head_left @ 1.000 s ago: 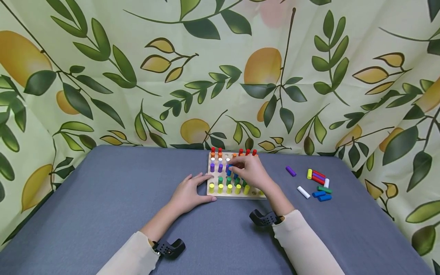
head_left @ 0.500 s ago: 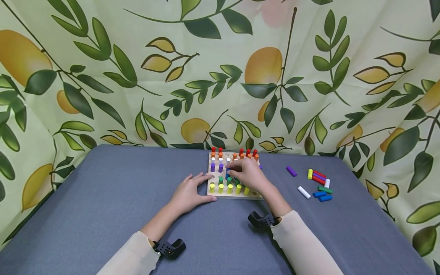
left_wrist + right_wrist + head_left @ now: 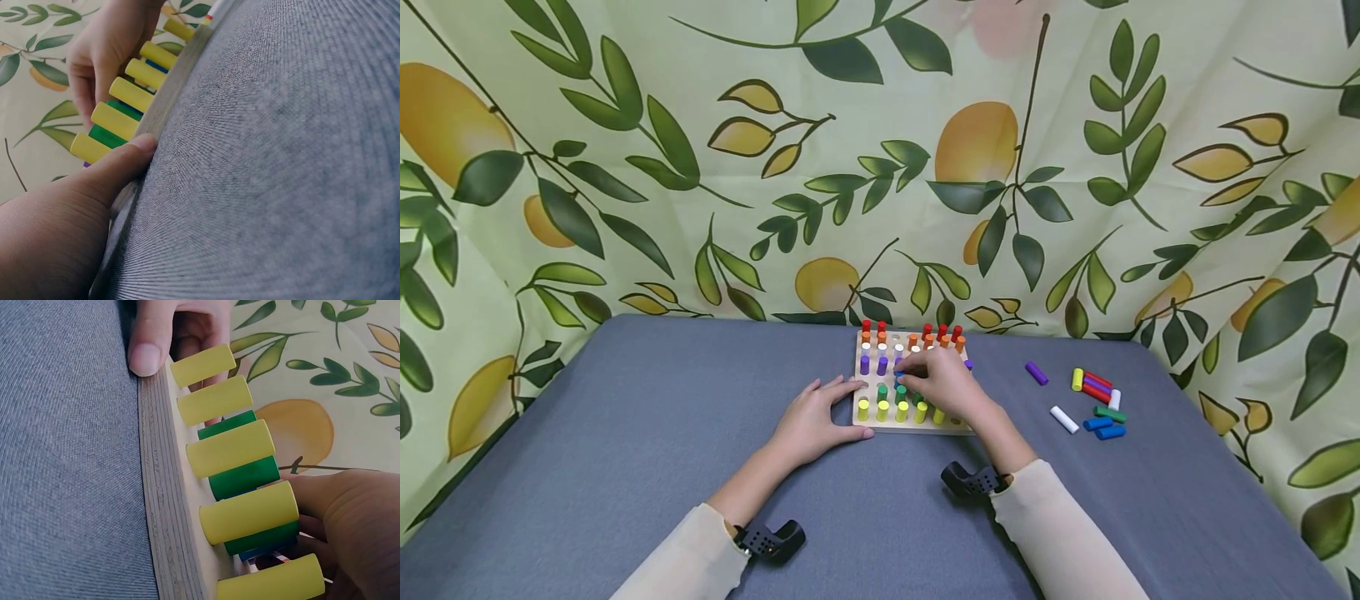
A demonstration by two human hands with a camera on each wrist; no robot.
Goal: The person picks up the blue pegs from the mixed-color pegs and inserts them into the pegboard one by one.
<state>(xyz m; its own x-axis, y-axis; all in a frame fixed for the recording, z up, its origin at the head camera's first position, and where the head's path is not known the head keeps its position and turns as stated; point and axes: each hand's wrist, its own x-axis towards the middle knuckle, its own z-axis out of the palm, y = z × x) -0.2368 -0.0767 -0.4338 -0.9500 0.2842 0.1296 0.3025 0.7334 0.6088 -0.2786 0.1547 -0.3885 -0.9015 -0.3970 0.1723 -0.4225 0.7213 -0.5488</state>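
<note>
Pinching prob. light, stiff, smooth blue peg [image 3: 897, 381] w/ R hand [image 3: 946, 380], best held nr top, while bracing board [image 3: 165, 456] at corner w/ spread L hand [image 3: 811, 422].

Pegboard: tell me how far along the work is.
Apparently done: most of the yellow pegs stand in their row. In hand: the right hand pinches a blue peg while the left hand holds the pegboard. Probably left: loose pegs on the table, with one hole open in the yellow row.
</note>
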